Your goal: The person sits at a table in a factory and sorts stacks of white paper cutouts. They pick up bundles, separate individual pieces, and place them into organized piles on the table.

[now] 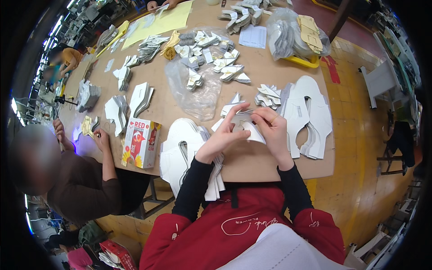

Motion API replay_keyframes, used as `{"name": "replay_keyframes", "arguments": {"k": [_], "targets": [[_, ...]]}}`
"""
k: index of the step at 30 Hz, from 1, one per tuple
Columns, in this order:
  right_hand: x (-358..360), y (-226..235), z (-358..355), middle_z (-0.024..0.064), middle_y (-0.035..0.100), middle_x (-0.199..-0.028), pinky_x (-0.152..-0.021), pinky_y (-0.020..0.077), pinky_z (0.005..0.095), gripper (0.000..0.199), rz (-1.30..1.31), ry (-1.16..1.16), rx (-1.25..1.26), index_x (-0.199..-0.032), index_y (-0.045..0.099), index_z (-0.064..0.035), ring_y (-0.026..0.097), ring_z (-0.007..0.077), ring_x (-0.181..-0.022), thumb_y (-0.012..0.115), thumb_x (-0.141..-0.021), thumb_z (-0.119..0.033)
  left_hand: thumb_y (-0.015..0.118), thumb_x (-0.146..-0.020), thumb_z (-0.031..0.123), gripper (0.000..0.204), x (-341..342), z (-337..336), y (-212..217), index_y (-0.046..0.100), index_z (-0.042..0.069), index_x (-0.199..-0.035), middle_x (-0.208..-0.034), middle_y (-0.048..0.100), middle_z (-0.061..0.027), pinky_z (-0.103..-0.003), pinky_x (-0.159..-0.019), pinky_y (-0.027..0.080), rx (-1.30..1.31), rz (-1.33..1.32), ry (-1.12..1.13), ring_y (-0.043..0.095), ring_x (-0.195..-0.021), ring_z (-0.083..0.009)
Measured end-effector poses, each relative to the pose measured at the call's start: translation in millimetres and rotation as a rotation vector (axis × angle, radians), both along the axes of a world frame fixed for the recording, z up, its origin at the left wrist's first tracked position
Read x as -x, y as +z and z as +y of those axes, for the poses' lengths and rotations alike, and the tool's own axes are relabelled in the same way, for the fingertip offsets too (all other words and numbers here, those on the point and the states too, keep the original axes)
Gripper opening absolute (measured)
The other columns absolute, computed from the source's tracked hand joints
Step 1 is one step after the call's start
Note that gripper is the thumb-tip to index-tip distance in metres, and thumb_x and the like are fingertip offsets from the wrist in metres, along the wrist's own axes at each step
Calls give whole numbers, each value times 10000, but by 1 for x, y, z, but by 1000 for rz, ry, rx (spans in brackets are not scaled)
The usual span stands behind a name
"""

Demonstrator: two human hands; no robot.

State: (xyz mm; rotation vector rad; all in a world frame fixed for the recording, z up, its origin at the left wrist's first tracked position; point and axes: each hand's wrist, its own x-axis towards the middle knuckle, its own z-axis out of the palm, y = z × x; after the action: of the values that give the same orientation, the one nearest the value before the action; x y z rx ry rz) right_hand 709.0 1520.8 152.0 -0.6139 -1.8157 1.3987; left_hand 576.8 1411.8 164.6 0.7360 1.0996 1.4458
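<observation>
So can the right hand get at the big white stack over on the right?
Probably yes: the right hand is close beside the big white stack, and nothing seems to stand between. It seems to hold a small white piece, though.

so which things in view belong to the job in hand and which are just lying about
Likely in the job:
- white piece at the right hand, with the left hand beside it
- large white stacks on either side
- small white bundles beyond the hands

Probably just lying about:
- red-and-white box
- crumpled clear plastic
</observation>
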Motion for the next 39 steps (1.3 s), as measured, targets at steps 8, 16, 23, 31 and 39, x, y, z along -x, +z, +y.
{"name": "replay_keyframes", "arguments": {"k": [8,16,23,31,39], "targets": [[-23,-7,78,25,648,-833,-720,445,230,203,8,-229,283,-954,693,53,557,87,-769,620,-935,-135,631,-903,79,300,12,-20,-17,569,14,-1189,-955,662,-42,-206,-748,462,174,161,327,588,-839,-47],[2,-40,125,193,640,-1135,-964,441,368,365,-558,-128,-434,-1100,675,25,590,311,-1090,702,-840,-230,707,-831,169,408,35,9,-36,585,-19,-1172,-1097,629,-135,-313,-810,481,297,955,440,599,-932,-191],[3,-35,99,263,570,-1273,-1068,366,421,601,-601,-22,-421,-1325,539,-8,473,423,-1243,720,-792,-217,752,-774,201,563,28,24,-49,533,-4,-1251,-1084,600,-193,-361,-824,480,209,1119,439,590,-967,-262],[10,-27,81,220,536,-1308,-1052,385,369,674,-381,178,-225,-1395,436,-19,512,347,-1226,700,-778,-77,772,-768,192,527,52,32,-37,559,-16,-1203,-949,648,-162,-332,-713,498,435,1018,238,620,-809,-198],[11,-29,65,264,489,-1347,-1059,384,383,723,-502,107,-222,-1425,366,-18,481,393,-1253,693,-781,-45,766,-770,160,606,63,39,-29,507,-21,-1287,-1119,613,-209,-392,-893,476,327,1251,482,589,-1041,-355]]}}
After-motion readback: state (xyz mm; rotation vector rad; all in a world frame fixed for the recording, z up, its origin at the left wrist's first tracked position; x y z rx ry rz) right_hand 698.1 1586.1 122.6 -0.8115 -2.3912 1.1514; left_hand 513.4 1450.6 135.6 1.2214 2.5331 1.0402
